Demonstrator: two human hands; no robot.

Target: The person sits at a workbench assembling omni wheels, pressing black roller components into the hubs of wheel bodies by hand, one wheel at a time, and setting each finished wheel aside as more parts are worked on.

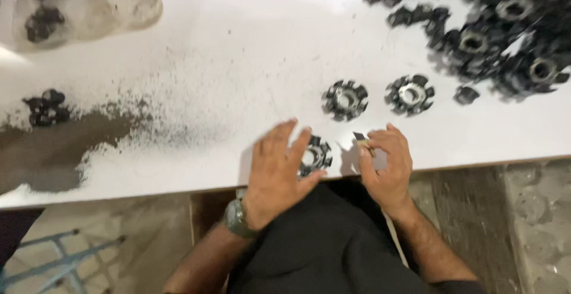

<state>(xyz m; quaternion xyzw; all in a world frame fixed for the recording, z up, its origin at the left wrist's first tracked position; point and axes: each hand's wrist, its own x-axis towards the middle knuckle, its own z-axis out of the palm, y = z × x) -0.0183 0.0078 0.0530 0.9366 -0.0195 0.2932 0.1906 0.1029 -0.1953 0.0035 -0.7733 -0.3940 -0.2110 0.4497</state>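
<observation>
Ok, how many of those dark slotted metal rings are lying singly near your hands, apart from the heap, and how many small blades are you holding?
Slotted metal rings set apart from the heap: 3, one under the left hand at, two beyond at and.
Small blades, pinched in the right hand: 1.
Total: 4.
The heap is too blurred to count.

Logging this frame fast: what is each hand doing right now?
Left hand: open, fingers spread, resting on a dark toothed metal ring.
Right hand: closed, pinching a small flat dark piece at its fingertips.
</observation>
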